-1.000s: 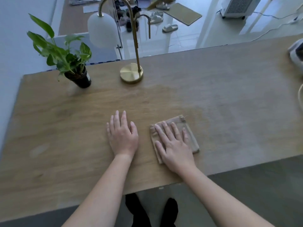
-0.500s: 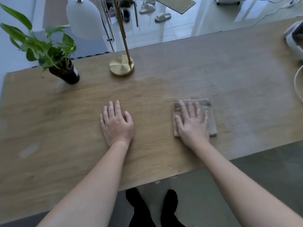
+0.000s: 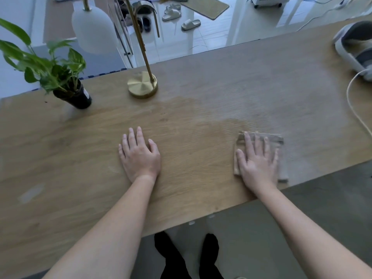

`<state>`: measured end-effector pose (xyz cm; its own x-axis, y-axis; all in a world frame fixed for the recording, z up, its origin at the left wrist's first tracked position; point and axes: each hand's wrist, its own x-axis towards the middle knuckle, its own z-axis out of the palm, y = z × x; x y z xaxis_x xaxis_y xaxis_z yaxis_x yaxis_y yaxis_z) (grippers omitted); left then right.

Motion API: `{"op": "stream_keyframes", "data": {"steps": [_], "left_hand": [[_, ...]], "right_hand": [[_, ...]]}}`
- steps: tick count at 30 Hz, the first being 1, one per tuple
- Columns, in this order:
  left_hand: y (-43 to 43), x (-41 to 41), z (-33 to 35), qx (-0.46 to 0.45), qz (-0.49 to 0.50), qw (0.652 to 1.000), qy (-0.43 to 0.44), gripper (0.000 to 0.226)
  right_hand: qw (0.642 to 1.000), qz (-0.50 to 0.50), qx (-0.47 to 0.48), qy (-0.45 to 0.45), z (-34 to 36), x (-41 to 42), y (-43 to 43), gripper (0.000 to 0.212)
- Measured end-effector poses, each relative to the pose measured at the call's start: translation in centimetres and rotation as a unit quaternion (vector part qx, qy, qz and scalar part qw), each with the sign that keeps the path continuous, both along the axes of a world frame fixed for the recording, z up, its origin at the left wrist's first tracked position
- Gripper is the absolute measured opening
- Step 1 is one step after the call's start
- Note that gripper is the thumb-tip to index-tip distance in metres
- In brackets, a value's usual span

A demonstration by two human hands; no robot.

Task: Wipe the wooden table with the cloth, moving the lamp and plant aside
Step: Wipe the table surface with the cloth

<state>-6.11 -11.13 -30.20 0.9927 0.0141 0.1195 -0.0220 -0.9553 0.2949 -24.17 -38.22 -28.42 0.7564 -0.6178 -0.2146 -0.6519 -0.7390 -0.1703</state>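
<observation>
The right hand (image 3: 257, 164), grip open, presses the cloth (image 3: 277, 137) flat at lower right of the tabletop (image 3: 201, 158). The left hand (image 3: 140, 156) lies flat, grip open, below the lamp (image 3: 143, 85).

Beige cloth (image 3: 279, 138) — brass lamp (image 3: 142, 87)
</observation>
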Motion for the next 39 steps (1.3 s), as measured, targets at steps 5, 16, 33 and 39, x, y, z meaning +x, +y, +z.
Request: {"op": "stream_keyframes", "data": {"steps": [5,16,33,39], "left_hand": [[0.1,-0.2,0.0,0.002,0.000,1.000,-0.002,0.061],[-0.2,-0.2,0.2,0.003,0.005,1.000,-0.007,0.059],[-0.5,-0.3,0.8,0.003,0.010,1.000,0.009,0.059],[-0.7,-0.3,1.1,0.006,0.010,1.000,0.017,0.059]], "right_hand": [[0.977,0.213,0.022,0.007,0.7,-1.8,7.4,0.064],[0.998,0.036,0.016,-0.049,0.9,-0.1,-5.0,0.067],[0.998,0.057,0.007,-0.007,0.5,-11.0,-5.7,0.063],[0.997,0.070,-0.018,-0.027,0.2,-3.8,-8.8,0.064]]}}
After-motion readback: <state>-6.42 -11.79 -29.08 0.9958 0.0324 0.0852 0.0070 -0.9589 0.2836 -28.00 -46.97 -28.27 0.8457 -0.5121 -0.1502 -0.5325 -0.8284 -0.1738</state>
